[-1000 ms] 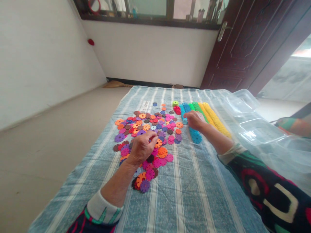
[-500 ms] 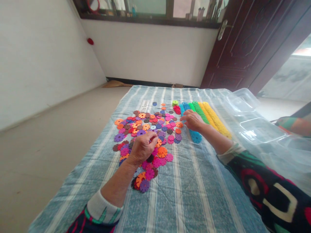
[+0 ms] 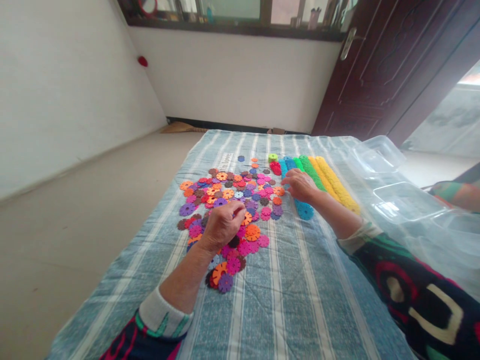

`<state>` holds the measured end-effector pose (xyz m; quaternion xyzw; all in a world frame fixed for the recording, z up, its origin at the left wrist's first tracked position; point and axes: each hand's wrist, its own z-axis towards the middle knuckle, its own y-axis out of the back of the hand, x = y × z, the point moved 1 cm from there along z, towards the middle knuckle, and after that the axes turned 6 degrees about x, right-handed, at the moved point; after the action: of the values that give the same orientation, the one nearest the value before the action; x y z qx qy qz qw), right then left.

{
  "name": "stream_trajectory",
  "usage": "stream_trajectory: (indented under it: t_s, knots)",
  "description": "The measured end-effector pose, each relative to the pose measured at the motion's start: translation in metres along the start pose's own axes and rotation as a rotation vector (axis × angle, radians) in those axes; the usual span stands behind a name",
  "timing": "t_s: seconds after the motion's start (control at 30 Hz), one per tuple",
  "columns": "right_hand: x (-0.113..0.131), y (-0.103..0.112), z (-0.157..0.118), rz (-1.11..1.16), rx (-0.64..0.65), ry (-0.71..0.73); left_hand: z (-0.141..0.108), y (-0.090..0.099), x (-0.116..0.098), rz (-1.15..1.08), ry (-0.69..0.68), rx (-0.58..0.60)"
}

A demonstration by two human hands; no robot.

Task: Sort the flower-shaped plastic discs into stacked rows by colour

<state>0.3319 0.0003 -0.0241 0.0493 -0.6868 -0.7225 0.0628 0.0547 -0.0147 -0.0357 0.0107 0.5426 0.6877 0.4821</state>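
Dozens of loose notched discs (image 3: pixel 228 194), in mixed colours, lie spread and overlapping left of centre on the cloth-covered tabletop (image 3: pixel 296 305). The left hand (image 3: pixel 226 222) is over them, fingers curled in and thumb against the index – whether it has a disc, I cannot tell. The right hand (image 3: pixel 300 184), fingers loosely bent and partly open with nothing visible in its grip, is above the blue rows (image 3: pixel 304 211) of stacked discs. Those rows lie on their sides, so a knuckle or sleeve brushing them could roll or break them apart, probably into the green row (image 3: pixel 317 177) and yellow rows (image 3: pixel 340 197) to the right. The right sleeve (image 3: pixel 408 285) also crosses near the clear containers (image 3: pixel 407 201) – an outward swing might knock them.
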Motion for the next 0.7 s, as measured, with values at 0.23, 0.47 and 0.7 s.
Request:
stream_trajectory:
  t_s: [0.23,0.47,0.7]
  knots:
    - [0.022,0.003,-0.025,0.084,-0.094,0.033,0.000,0.001,0.002,0.016,0.034,-0.012]
    - [0.086,-0.009,-0.063,0.119,-0.084,0.226,0.001,0.003,0.006,0.045,0.059,-0.006]
    - [0.105,-0.022,-0.070,0.119,-0.156,0.251,0.001,0.003,0.008,0.039,0.059,-0.024]
